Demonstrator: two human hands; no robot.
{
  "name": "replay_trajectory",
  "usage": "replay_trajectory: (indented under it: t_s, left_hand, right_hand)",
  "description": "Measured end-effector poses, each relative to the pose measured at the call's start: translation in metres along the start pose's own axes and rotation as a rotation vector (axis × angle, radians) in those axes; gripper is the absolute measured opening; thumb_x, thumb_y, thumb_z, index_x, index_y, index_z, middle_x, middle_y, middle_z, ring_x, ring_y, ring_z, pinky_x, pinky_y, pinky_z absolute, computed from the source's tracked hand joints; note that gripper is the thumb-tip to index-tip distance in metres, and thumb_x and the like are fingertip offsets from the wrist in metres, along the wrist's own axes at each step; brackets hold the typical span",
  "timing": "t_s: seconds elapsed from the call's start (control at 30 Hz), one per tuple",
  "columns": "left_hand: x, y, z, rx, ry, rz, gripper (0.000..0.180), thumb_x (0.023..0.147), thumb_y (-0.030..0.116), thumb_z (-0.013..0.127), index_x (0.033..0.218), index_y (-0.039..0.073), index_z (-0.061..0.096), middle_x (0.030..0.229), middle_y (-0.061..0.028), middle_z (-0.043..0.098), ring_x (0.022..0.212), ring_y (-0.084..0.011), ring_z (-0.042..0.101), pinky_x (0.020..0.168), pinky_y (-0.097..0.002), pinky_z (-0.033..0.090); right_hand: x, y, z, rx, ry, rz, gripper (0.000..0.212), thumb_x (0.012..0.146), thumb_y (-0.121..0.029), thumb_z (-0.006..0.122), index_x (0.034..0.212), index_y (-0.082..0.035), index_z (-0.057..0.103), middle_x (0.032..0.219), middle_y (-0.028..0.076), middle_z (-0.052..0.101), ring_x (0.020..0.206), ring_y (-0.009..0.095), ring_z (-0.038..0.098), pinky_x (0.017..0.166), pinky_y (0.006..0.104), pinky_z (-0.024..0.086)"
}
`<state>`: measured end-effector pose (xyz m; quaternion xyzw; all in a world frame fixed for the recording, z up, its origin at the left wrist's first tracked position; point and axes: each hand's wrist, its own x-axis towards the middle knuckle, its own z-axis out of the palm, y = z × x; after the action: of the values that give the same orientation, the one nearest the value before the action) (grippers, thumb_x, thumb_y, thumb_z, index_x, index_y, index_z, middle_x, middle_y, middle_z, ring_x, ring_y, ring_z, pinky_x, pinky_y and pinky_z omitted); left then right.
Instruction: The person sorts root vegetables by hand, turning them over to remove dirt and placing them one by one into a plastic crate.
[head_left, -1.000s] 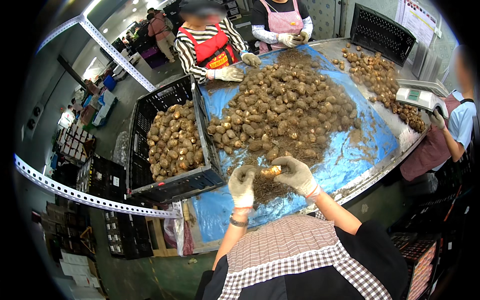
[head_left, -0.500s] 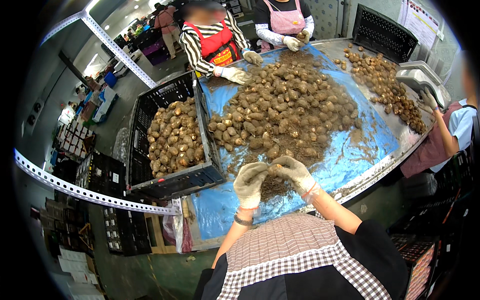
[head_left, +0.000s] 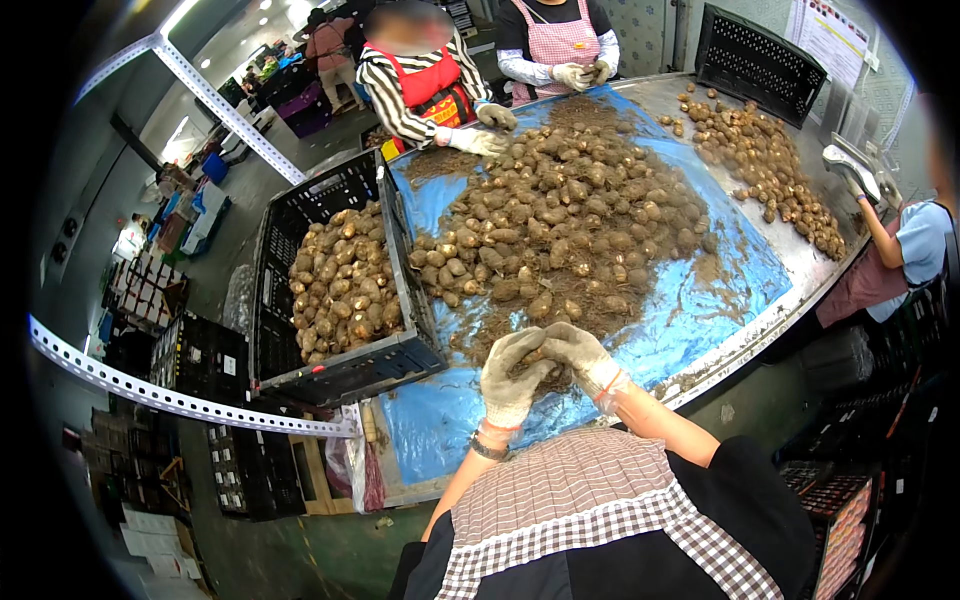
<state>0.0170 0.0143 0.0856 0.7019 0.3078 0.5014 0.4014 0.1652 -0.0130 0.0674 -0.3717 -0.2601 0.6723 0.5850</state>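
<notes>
Both my gloved hands meet at the near edge of a big heap of small brown taros [head_left: 590,205] with rooty, dirt-covered skins. My left hand [head_left: 511,378] is curled, fingers closed round a taro [head_left: 536,354] that is mostly covered by the gloves. Against it from the right presses my right hand [head_left: 582,358], its fingers bent over the same taro. Loose roots and soil [head_left: 490,335] lie just beyond and beneath the hands on a blue plastic sheet [head_left: 425,425].
A black crate [head_left: 405,358] of taros stands left of the heap. Across the table, two people handle taros with gloved hands [head_left: 478,141]. A smaller taro pile [head_left: 765,165], an upright black crate [head_left: 762,65] and a person beside a pale grey device [head_left: 852,172] are at the right.
My hands have come closer together, with the right fingers now folded over the taro. The person at the right has shifted, and the pale grey device there looks tilted differently.
</notes>
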Motion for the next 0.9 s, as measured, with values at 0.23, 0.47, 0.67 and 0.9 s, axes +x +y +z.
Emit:
replay_trajectory:
  t_s: [0.23,0.47,0.67,0.9]
  left_hand:
    - [-0.015,-0.038,-0.007,-0.128,0.155,-0.382,0.012,0.08,0.0,0.069,0.092,-0.001,0.07,0.096,-0.0074,0.068,0.087,-0.014,0.062,0.075,-0.0263,0.049]
    - [-0.058,-0.078,-0.057,0.015,0.295,-0.742,0.017,0.089,0.015,0.066,0.086,-0.001,0.068,0.083,-0.0028,0.067,0.074,-0.0094,0.057,0.068,-0.0243,0.046]
    - [-0.068,-0.075,-0.034,-0.131,0.33,-0.65,0.018,0.087,0.01,0.067,0.1,-0.002,0.067,0.09,-0.0022,0.065,0.08,-0.0095,0.057,0.072,-0.0242,0.046]
    - [-0.042,-0.058,-0.018,0.48,-0.046,-0.318,0.037,0.078,0.011,0.069,0.113,0.003,0.065,0.11,-0.0148,0.065,0.1,-0.032,0.061,0.089,-0.0363,0.047]
  right_hand:
    - [-0.002,0.012,-0.025,0.099,0.083,0.18,0.029,0.093,-0.022,0.064,0.112,0.0,0.057,0.091,0.006,0.065,0.065,0.008,0.059,0.055,0.0201,0.049]
    - [0.006,-0.03,-0.139,-0.062,0.416,0.105,0.035,0.096,-0.026,0.054,0.123,-0.004,0.058,0.108,0.018,0.065,0.081,0.022,0.065,0.067,0.0184,0.055]
    - [0.004,-0.125,-0.183,0.298,0.357,-0.509,0.045,0.091,-0.032,0.062,0.12,0.001,0.056,0.104,0.019,0.064,0.086,0.026,0.065,0.077,0.0321,0.058]
    - [0.043,-0.01,-0.146,-1.752,0.528,-0.009,0.04,0.078,-0.026,0.064,0.115,-0.012,0.063,0.112,0.017,0.064,0.105,0.033,0.062,0.089,0.0415,0.051]
